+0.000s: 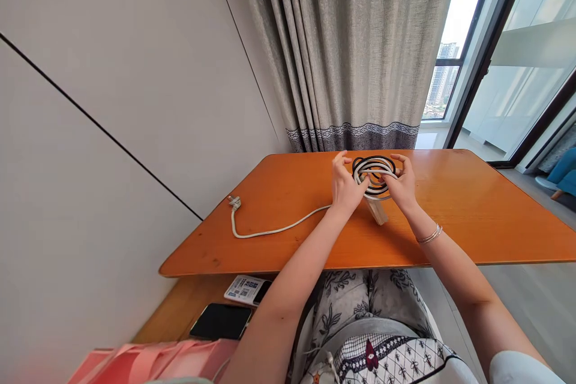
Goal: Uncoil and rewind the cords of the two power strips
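A looped coil of black and white cables [374, 162] is held up over the orange-brown table [468, 210]. My left hand [347, 187] grips its left side, thumb pressed on the loops and the other fingers partly raised. On the right side my right hand [404, 185] pinches the loops with its thumb, index finger lifted. Beneath the coil a pale beige, bar-like piece [378, 212] sticks out toward me; its kind is unclear. A white cord [270, 232] runs left from behind my left wrist and ends in a plug [234, 203] on the table's left side.
A white wall [135, 102] borders the table on the left, and a grey curtain [360, 60] hangs behind it. On a lower wooden surface lie a dark phone [220, 321] and a printed white packet [245, 289]. A pink bag [180, 363] is at bottom left.
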A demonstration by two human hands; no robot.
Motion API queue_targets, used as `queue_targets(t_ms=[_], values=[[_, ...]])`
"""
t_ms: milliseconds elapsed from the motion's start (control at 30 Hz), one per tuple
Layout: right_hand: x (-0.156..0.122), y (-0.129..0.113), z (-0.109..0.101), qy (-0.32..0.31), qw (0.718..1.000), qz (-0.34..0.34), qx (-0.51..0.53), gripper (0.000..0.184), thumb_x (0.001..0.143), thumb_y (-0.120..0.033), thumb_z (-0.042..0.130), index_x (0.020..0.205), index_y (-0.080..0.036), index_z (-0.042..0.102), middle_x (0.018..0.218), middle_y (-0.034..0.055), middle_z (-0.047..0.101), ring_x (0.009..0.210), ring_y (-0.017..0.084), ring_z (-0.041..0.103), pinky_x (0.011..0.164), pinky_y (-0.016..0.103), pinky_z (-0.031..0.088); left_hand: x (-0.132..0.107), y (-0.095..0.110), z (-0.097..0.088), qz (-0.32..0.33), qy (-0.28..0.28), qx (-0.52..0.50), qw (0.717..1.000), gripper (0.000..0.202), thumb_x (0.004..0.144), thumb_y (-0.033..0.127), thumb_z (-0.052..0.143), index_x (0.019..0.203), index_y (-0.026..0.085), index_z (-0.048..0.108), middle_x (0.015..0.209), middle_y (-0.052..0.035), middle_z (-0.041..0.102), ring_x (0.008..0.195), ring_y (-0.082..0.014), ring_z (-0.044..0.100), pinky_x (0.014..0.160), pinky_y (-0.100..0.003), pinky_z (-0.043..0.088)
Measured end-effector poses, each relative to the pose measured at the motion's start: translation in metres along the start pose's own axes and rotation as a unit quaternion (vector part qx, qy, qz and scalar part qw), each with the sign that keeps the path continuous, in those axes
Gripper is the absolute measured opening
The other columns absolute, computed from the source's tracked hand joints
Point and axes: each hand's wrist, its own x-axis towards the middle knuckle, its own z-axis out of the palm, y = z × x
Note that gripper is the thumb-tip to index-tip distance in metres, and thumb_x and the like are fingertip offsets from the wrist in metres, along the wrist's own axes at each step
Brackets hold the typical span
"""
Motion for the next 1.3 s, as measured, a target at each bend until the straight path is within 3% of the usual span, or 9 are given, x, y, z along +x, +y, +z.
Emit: queue_targets(t_ms=[67,167,367,533,767,933,1100,1167,1300], values=[[-0.001,0.0,0.0,0.008,1.0,-0.012,0.017,0.053,0.064,-0.024,0.065,0.115,-0.023,0.05,0.066,-0.0048,0.066,0.058,0.02,0.067,0.056,0.032,0.052,-0.005,0.003,-0.001,0.114,-0.006,0.064,0.991,0.024,0.083,0.022,0.07,0.104,0.02,0.059,0.143,-0.0173,0.055,0.133,-0.0289,0.053,0.114,-0.05,0.038],[-0.002,0.001,-0.001,0.003,0.999,-0.022,0.042,0.056,0.063,-0.023,0.066,0.116,-0.023,0.05,0.066,-0.0051,0.066,0.057,0.02,0.067,0.055,0.032,0.053,-0.005,0.009,-0.009,0.192,-0.1,0.13,0.968,0.011,0.09,0.026,0.063,0.098,0.022,0.07,0.153,-0.0134,0.05,0.143,-0.0306,0.045,0.119,-0.054,0.034],[-0.001,-0.001,-0.002,-0.016,0.996,0.002,0.086,0.057,0.064,-0.024,0.068,0.119,-0.023,0.05,0.062,-0.0066,0.064,0.055,0.018,0.065,0.054,0.032,0.052,0.016,0.021,-0.026,0.189,-0.253,0.16,0.935,0.021,0.09,0.033,0.065,0.103,0.024,0.078,0.169,-0.0075,0.027,0.157,-0.0363,0.015,0.125,-0.065,0.015],[0.002,-0.007,-0.001,-0.01,0.995,0.012,0.101,0.059,0.064,-0.025,0.068,0.12,-0.023,0.051,0.059,-0.0074,0.061,0.055,0.017,0.063,0.052,0.03,0.049,0.028,0.028,-0.03,0.149,-0.33,0.136,0.922,0.022,0.087,0.035,0.067,0.102,0.025,0.08,0.169,-0.0053,0.024,0.158,-0.0384,0.012,0.125,-0.065,0.013],[0.004,-0.004,-0.003,-0.046,0.994,0.003,0.101,0.048,0.066,-0.028,0.068,0.111,-0.024,0.053,0.069,-0.0047,0.065,0.063,0.018,0.065,0.061,0.033,0.055,0.028,0.04,-0.03,0.168,-0.343,0.168,0.909,0.022,0.088,0.031,0.065,0.099,0.019,0.079,0.169,-0.0115,0.024,0.158,-0.0391,0.011,0.126,-0.065,0.011],[0.005,-0.003,-0.007,-0.061,0.996,-0.007,0.06,0.048,0.068,-0.025,0.068,0.114,-0.026,0.052,0.077,-0.0024,0.068,0.066,0.019,0.065,0.062,0.035,0.057,0.021,0.047,-0.023,0.211,-0.3,0.199,0.909,0.013,0.081,0.023,0.067,0.085,0.015,0.077,0.166,-0.0136,0.031,0.155,-0.0383,0.022,0.127,-0.064,0.012],[0.007,-0.011,-0.024,-0.171,0.982,-0.067,0.043,0.055,0.069,-0.035,0.082,0.117,-0.027,0.057,0.111,0.0052,0.07,0.094,0.021,0.069,0.077,0.036,0.061,0.013,0.04,-0.019,0.196,-0.235,0.17,0.937,0.014,0.076,0.025,0.068,0.082,0.018,0.078,0.157,-0.0115,0.047,0.146,-0.0355,0.039,0.126,-0.061,0.018],[0.007,-0.013,-0.031,-0.204,0.975,-0.08,0.028,0.057,0.069,-0.041,0.085,0.119,-0.029,0.059,0.122,0.0058,0.067,0.09,0.02,0.069,0.07,0.033,0.062,0.013,0.035,-0.018,0.191,-0.208,0.154,0.947,0.01,0.074,0.026,0.069,0.074,0.02,0.077,0.152,-0.0093,0.054,0.14,-0.0339,0.045,0.125,-0.06,0.021],[0.009,-0.004,-0.034,-0.171,0.979,-0.109,-0.003,0.044,0.082,-0.05,0.074,0.118,-0.029,0.062,0.12,0.0057,0.068,0.069,0.015,0.065,0.058,0.031,0.059,0.014,0.028,-0.014,0.188,-0.174,0.113,0.96,0.011,0.074,0.024,0.069,0.064,0.02,0.071,0.143,-0.0079,0.06,0.133,-0.0307,0.049,0.124,-0.058,0.023]])
